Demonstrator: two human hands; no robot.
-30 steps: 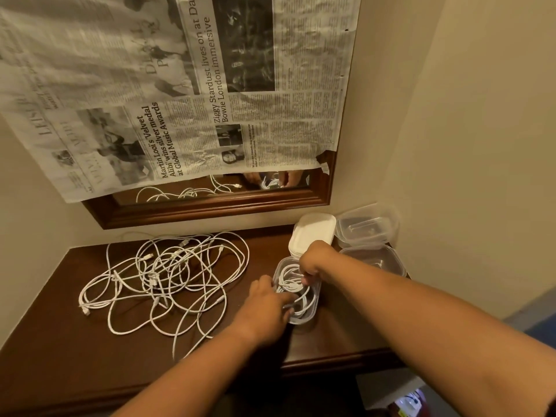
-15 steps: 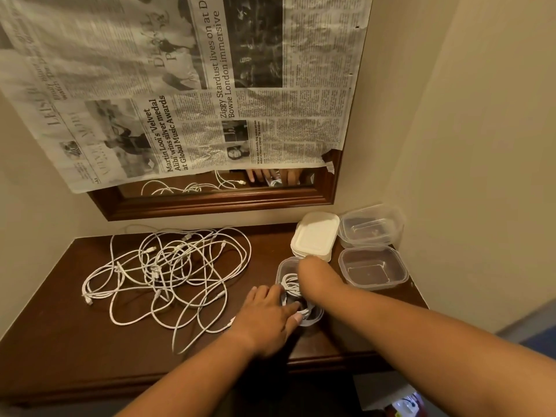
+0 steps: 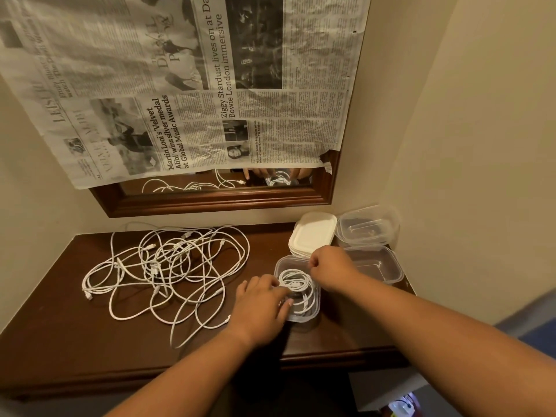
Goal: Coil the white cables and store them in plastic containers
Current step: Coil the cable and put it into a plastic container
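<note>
White coiled cable lies in the container; my left hand presses flat to steady it, right hand curled, pinch unclear.

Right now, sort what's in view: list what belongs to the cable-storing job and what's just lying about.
Job: tangled white cables; coiled cable inside the near container; empty container; stacked containers; white lids; left hand resting on the near container; right hand curled over the coil.
Lying about: newspaper hanging over the mirror; wooden table.
</note>
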